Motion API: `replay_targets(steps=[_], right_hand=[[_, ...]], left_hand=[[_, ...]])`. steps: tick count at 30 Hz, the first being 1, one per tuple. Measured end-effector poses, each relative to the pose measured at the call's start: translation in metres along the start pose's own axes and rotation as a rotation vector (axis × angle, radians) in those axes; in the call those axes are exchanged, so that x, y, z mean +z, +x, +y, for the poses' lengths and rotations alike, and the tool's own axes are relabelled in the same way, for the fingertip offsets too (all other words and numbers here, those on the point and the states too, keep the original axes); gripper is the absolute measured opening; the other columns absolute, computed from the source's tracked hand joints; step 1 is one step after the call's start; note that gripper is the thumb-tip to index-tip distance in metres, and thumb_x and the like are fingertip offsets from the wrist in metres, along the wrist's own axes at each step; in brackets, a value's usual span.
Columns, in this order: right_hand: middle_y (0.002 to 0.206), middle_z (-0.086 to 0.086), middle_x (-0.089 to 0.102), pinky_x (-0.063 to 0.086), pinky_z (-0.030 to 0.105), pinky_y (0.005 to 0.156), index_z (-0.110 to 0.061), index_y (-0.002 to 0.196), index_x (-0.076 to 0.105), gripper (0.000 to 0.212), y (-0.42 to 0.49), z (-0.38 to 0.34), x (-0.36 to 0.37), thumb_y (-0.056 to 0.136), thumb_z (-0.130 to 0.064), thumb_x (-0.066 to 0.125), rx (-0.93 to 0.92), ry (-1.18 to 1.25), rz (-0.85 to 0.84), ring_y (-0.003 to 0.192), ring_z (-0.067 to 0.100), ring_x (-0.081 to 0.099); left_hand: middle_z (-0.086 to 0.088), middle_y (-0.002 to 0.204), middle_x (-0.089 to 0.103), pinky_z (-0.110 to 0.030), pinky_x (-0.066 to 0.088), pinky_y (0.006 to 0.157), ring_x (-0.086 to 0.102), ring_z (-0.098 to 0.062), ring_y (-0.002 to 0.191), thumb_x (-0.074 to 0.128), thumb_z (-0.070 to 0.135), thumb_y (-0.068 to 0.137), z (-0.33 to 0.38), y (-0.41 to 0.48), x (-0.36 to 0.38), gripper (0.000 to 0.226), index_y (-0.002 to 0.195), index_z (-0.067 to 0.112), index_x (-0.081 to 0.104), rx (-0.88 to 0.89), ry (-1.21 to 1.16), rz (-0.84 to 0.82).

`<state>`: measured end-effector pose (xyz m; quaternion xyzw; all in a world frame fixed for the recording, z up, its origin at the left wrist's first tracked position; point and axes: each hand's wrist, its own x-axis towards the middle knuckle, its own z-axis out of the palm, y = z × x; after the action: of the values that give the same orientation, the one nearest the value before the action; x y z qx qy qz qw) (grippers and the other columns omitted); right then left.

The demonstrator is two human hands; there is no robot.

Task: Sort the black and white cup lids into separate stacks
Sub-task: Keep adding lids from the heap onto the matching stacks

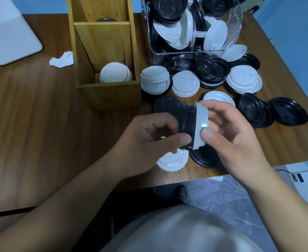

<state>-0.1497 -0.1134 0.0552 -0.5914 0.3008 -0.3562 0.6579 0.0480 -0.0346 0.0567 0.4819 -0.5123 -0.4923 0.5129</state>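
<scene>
My left hand grips a black lid held on edge above the table. Pressed against it is a white lid, which my right hand pinches with thumb and fingers. Below them lie a white lid and a black lid flat on the table. Several loose black and white lids are scattered behind. A wooden holder has white lids in its front compartment and a dark lid in the rear one.
A clear plastic jar on its side spills mixed lids at the back right. A crumpled white tissue and a white box sit at the left. The table's front edge runs just below my hands.
</scene>
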Motion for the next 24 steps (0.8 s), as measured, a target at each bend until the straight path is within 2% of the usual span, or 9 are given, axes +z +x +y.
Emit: replay_targets(steps=[4,7,10,13,15,17,19,21,24], right_hand=[[0.119,-0.005,0.071,0.057,0.028,0.086,-0.014,0.126,0.056,0.047,-0.003,-0.002,0.003,0.085,-0.015,0.08,-0.018,-0.146,0.07,0.109,0.013,0.069],[0.118,-0.013,0.071,0.056,0.03,0.095,-0.022,0.124,0.06,0.055,-0.009,0.0,0.006,0.076,-0.034,0.082,-0.03,-0.51,0.066,0.114,0.01,0.067],[0.119,-0.019,0.067,0.055,0.031,0.092,-0.028,0.126,0.061,0.06,-0.012,0.004,0.013,0.074,-0.053,0.08,-0.066,-0.898,-0.011,0.109,0.003,0.065],[0.115,-0.017,0.067,0.055,0.032,0.084,-0.03,0.127,0.06,0.063,-0.012,0.007,0.022,0.077,-0.066,0.07,-0.106,-1.156,-0.072,0.103,0.008,0.064],[0.111,-0.011,0.069,0.056,0.037,0.081,-0.029,0.126,0.059,0.063,-0.011,0.011,0.027,0.08,-0.072,0.062,-0.145,-1.271,-0.118,0.1,0.018,0.066],[0.112,-0.008,0.069,0.056,0.04,0.082,-0.028,0.127,0.058,0.064,-0.008,0.013,0.029,0.081,-0.073,0.057,-0.172,-1.334,-0.159,0.099,0.023,0.066],[0.119,-0.009,0.069,0.054,0.039,0.087,-0.027,0.13,0.059,0.066,-0.006,0.013,0.026,0.082,-0.072,0.058,-0.193,-1.335,-0.177,0.104,0.022,0.065],[0.129,-0.011,0.066,0.052,0.035,0.096,-0.026,0.133,0.06,0.066,-0.003,0.008,0.019,0.083,-0.07,0.063,-0.196,-1.28,-0.188,0.113,0.018,0.063],[0.136,-0.014,0.062,0.045,0.028,0.107,-0.025,0.135,0.062,0.067,0.001,-0.005,0.003,0.08,-0.061,0.073,-0.16,-1.158,-0.175,0.126,0.006,0.058]], left_hand=[[-0.009,0.07,0.062,-0.025,0.043,0.05,0.055,-0.028,0.055,0.072,0.025,0.088,-0.003,-0.025,-0.034,0.009,0.079,0.023,0.071,-0.024,-0.159,0.18],[-0.006,0.067,0.059,-0.025,0.042,0.047,0.056,-0.017,0.055,0.072,0.034,0.077,-0.004,-0.042,-0.067,0.013,0.069,0.024,0.07,-0.218,-0.233,0.405],[-0.001,0.063,0.06,-0.023,0.046,0.044,0.056,-0.014,0.051,0.074,0.038,0.071,-0.011,-0.048,-0.082,0.016,0.064,0.024,0.073,-0.437,-0.171,0.538],[0.001,0.065,0.065,-0.026,0.052,0.045,0.06,-0.015,0.052,0.071,0.028,0.09,-0.02,-0.049,-0.092,0.012,0.081,0.022,0.076,-0.528,-0.061,0.589],[0.007,0.071,0.071,-0.035,0.057,0.053,0.065,-0.018,0.055,0.068,0.03,0.097,-0.027,-0.051,-0.101,0.011,0.103,0.022,0.071,-0.566,0.187,0.585],[0.018,0.082,0.069,-0.042,0.059,0.067,0.068,-0.015,0.069,0.067,0.044,0.096,-0.033,-0.056,-0.109,0.025,0.116,0.03,0.06,-0.524,0.637,0.574],[0.022,0.098,0.056,-0.043,0.058,0.076,0.063,-0.016,0.088,0.063,0.052,0.094,-0.031,-0.064,-0.106,0.034,0.121,0.034,0.054,-0.353,1.04,0.564],[0.016,0.105,0.047,-0.04,0.055,0.076,0.057,-0.014,0.092,0.066,0.049,0.091,-0.021,-0.068,-0.084,0.034,0.117,0.029,0.056,-0.158,1.141,0.498],[0.008,0.11,0.057,-0.032,0.047,0.084,0.056,-0.016,0.098,0.075,0.048,0.083,-0.014,-0.068,-0.035,0.047,0.12,0.023,0.062,0.022,1.074,0.288]])
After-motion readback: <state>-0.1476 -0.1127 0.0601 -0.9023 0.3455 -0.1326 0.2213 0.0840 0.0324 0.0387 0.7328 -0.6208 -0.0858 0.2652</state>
